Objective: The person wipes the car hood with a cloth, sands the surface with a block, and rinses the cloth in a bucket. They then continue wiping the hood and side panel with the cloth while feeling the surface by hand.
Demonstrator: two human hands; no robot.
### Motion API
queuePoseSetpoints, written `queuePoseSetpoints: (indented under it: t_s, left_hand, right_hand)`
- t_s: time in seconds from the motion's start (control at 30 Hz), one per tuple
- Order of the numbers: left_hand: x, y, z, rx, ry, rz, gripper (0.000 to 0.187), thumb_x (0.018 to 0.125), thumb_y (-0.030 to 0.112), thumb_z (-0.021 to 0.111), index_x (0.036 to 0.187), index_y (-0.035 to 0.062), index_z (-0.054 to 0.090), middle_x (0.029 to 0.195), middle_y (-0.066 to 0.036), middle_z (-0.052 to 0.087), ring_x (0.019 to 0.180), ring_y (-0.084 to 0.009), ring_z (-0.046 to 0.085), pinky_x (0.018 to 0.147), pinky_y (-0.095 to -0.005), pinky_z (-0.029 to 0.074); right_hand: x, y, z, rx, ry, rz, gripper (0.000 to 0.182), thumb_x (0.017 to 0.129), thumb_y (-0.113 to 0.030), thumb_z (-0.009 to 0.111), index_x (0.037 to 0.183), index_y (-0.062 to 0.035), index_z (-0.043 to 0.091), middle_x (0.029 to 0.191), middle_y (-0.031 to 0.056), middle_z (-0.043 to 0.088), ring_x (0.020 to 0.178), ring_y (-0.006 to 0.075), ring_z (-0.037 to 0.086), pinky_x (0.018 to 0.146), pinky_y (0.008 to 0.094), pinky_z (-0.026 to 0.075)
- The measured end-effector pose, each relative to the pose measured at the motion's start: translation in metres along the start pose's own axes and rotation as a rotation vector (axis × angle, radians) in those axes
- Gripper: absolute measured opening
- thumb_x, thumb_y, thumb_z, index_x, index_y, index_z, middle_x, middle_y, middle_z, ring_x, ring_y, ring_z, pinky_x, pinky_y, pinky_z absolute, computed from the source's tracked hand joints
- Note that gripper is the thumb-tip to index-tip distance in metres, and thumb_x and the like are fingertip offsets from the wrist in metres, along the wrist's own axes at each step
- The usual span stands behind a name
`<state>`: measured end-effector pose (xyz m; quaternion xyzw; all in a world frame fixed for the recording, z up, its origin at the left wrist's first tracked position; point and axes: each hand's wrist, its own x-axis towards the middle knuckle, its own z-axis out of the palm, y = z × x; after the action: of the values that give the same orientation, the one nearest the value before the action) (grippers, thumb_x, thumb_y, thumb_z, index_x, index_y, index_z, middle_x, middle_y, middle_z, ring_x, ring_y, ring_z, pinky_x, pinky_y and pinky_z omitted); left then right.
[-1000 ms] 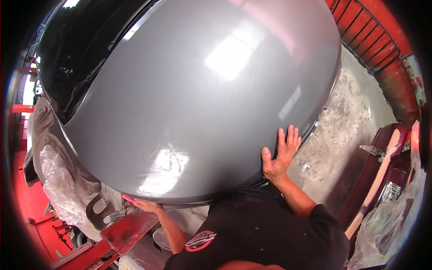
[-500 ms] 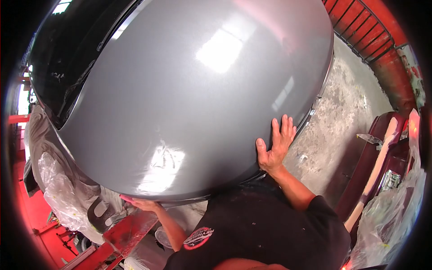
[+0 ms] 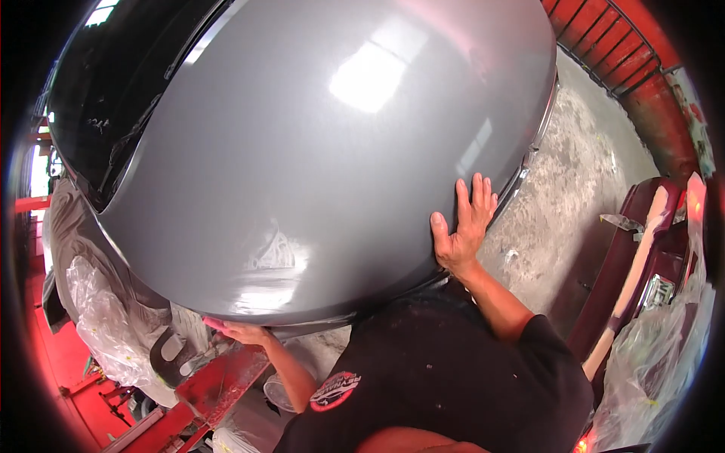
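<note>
A large grey glossy car hood (image 3: pixel 302 166) fills the middle of the view, with light reflections on it. My right hand (image 3: pixel 463 230) lies flat on its surface near the right edge, fingers spread. At the hood's lower left edge is my left hand (image 3: pixel 240 332), its palm up under the rim; the fingertips are partly hidden by the hood, and a bit of pink shows at them. Whether that pink is an object I cannot make out.
A dark windshield (image 3: pixel 106 98) is at the upper left. Crumpled plastic sheeting (image 3: pixel 106 325) and a red metal beam (image 3: pixel 219 381) lie lower left. On the right are a concrete floor (image 3: pixel 581 174), a maroon bumper (image 3: pixel 619 279) and a black railing (image 3: pixel 604 45).
The hood's front edge appears slightly higher in view, and both hands keep nearly the same places on it. My right hand has shifted slightly upward in the picture.
</note>
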<state>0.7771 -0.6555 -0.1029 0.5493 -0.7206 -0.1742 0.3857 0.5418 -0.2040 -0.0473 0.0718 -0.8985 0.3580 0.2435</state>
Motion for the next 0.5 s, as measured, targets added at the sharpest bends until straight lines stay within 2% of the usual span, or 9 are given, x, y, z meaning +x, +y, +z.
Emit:
queuePoseSetpoints:
  t_s: [0.07,0.2,0.27,0.3,0.37,0.5]
  left_hand:
    - [0.004,-0.004,0.006,-0.240,0.034,-0.048,0.067,0.104,0.050,0.038,0.143,-0.0034,0.044,0.137,-0.029,0.052,0.114,-0.0404,0.057,0.094,-0.0464,0.047]
    - [0.007,-0.010,0.003,-0.170,-0.001,-0.129,0.065,0.104,0.048,0.038,0.149,0.0004,0.039,0.141,-0.027,0.050,0.115,-0.0384,0.058,0.096,-0.0450,0.047]
    - [0.014,-0.021,0.006,-0.142,0.011,-0.007,0.063,0.105,0.046,0.037,0.150,0.0016,0.038,0.141,-0.026,0.051,0.115,-0.0377,0.059,0.097,-0.0445,0.046]
    - [0.014,-0.027,0.008,-0.143,0.012,-0.007,0.063,0.105,0.046,0.037,0.150,0.0016,0.038,0.141,-0.026,0.051,0.115,-0.0377,0.059,0.097,-0.0445,0.046]
    - [0.009,-0.011,0.008,-0.204,0.058,-0.045,0.065,0.101,0.049,0.041,0.127,-0.0098,0.050,0.123,-0.028,0.058,0.105,-0.0386,0.059,0.091,-0.0474,0.046]
    - [0.018,-0.037,0.012,-0.189,0.086,0.052,0.065,0.101,0.049,0.041,0.127,-0.0095,0.052,0.122,-0.028,0.059,0.105,-0.0395,0.059,0.090,-0.0471,0.045]
  right_hand:
    - [0.000,0.000,0.001,-0.007,0.014,-0.003,0.065,0.086,-0.032,0.065,0.142,-0.0029,0.049,0.154,0.0248,0.034,0.142,0.0475,0.030,0.112,0.0666,0.015]
    - [-0.001,0.000,0.002,-0.008,0.022,0.004,0.065,0.086,-0.032,0.066,0.142,-0.0027,0.050,0.154,0.0245,0.035,0.142,0.0466,0.030,0.112,0.0658,0.016]
    - [-0.001,0.000,0.002,-0.009,0.026,-0.001,0.065,0.086,-0.032,0.066,0.142,-0.0026,0.050,0.154,0.0244,0.035,0.143,0.0462,0.029,0.112,0.0658,0.016]
    - [-0.001,0.000,0.002,-0.008,0.026,-0.001,0.065,0.086,-0.032,0.066,0.142,-0.0026,0.050,0.154,0.0244,0.035,0.143,0.0462,0.029,0.112,0.0658,0.016]
    - [0.000,-0.001,0.001,-0.012,0.018,0.003,0.065,0.086,-0.032,0.066,0.142,-0.0028,0.050,0.154,0.0246,0.034,0.143,0.0463,0.029,0.113,0.0657,0.015]
    - [-0.001,0.000,0.001,-0.011,0.017,-0.002,0.065,0.085,-0.031,0.066,0.142,-0.0032,0.050,0.154,0.0246,0.034,0.143,0.0462,0.028,0.113,0.0655,0.015]
